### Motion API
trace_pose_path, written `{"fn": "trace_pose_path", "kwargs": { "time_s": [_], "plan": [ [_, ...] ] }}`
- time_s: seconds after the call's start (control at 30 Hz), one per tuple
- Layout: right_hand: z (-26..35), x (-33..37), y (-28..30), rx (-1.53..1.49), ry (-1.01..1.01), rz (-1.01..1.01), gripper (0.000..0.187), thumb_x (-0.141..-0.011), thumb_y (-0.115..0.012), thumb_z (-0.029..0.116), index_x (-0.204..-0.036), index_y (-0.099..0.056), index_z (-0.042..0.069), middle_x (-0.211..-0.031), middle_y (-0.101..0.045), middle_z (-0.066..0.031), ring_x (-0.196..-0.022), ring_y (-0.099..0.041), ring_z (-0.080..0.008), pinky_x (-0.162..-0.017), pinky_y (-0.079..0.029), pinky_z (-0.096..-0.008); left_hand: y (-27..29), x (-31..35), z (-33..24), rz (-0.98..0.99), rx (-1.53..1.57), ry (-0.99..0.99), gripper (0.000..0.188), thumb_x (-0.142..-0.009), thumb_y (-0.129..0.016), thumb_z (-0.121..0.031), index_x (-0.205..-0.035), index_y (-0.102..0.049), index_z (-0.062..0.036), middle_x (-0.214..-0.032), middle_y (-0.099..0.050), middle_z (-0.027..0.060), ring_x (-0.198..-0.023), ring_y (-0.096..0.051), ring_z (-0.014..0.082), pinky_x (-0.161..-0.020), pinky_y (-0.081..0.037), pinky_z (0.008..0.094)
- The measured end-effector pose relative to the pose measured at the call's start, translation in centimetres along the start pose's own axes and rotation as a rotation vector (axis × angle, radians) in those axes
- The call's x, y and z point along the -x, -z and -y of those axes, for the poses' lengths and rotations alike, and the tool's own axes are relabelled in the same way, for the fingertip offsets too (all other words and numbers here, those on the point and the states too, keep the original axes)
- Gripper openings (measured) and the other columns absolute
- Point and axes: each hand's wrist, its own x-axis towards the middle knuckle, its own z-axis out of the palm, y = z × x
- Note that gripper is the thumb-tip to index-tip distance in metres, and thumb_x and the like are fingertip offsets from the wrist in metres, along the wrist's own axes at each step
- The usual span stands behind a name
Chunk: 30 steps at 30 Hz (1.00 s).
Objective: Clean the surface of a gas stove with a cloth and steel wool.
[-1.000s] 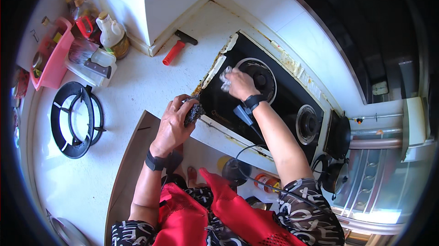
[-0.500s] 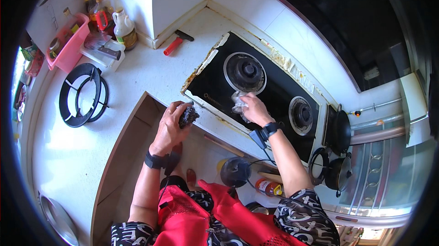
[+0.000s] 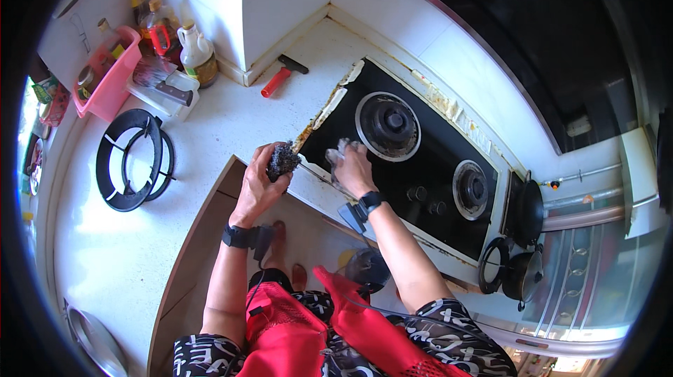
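Hob [image 3: 410,170] at one o'clock: right hand [image 3: 354,170] clutches a cloth [image 3: 342,147] over it; left hand [image 3: 258,184] grasps a scourer [image 3: 282,161], which could scratch it if pressed hard.

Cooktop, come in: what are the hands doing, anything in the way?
Left hand holding dark wiry scrubber. Right hand holding pale crumpled cloth at black cooktop. Possible obstacle: raised burner near right hand.
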Motion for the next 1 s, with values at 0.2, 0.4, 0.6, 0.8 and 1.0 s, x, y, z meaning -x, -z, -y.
{"fn": "trace_pose_path", "kwargs": {
  "time_s": [0.2,0.4,0.6,0.8,1.0],
  "plan": [
    [1.1,-5.9,0.6,-0.024,0.091,0.011,0.027,-0.082,-0.060,0.014,-0.106,-0.061,0.002,-0.103,-0.055,-0.0248,-0.094,-0.059,-0.0420,-0.083,-0.049,-0.0467,2.4,-0.5,0.5,-0.001,0.008,0.042,0.051,-0.072,-0.065,-0.003,-0.122,-0.055,-0.0029,-0.112,-0.057,0.0113,-0.102,-0.058,0.0222,-0.091,-0.045,0.0316],
    [-0.7,-9.9,0.0,0.073,0.266,0.121,0.034,-0.078,-0.069,0.022,-0.108,-0.064,0.009,-0.111,-0.057,-0.0162,-0.101,-0.055,-0.0348,-0.089,-0.045,-0.0429,2.6,0.8,0.6,-0.007,-0.019,0.109,0.052,-0.070,-0.066,-0.004,-0.121,-0.056,-0.0048,-0.114,-0.058,0.0142,-0.103,-0.059,0.0288,-0.090,-0.047,0.0351],
    [-0.1,-7.3,-0.9,0.069,0.416,0.438,0.038,-0.071,-0.078,0.022,-0.107,-0.070,0.027,-0.127,-0.050,-0.0073,-0.110,-0.049,-0.0348,-0.099,-0.044,-0.0400,1.4,3.4,-0.6,0.034,-0.034,0.014,0.053,-0.070,-0.069,-0.004,-0.121,-0.055,-0.0029,-0.113,-0.057,0.0102,-0.103,-0.058,0.0215,-0.091,-0.046,0.0306],
    [-2.1,-2.7,1.5,0.191,0.710,0.456,0.021,-0.074,-0.074,0.017,-0.093,-0.074,0.023,-0.116,-0.055,-0.0047,-0.107,-0.051,-0.0323,-0.096,-0.045,-0.0389,1.2,7.8,-2.5,0.006,-0.044,-0.025,0.053,-0.069,-0.069,-0.005,-0.120,-0.056,-0.0029,-0.113,-0.058,0.0116,-0.104,-0.059,0.0245,-0.092,-0.046,0.0325],
    [-7.4,3.6,3.0,0.075,0.716,0.361,0.044,-0.073,-0.073,0.008,-0.111,-0.067,0.029,-0.140,-0.039,-0.0144,-0.122,-0.044,-0.0399,-0.103,-0.040,-0.0425,1.6,13.9,-2.9,-0.092,-0.066,-0.020,0.052,-0.069,-0.069,-0.006,-0.120,-0.056,-0.0027,-0.115,-0.058,0.0123,-0.105,-0.059,0.0251,-0.093,-0.045,0.0329]
  ]
}}
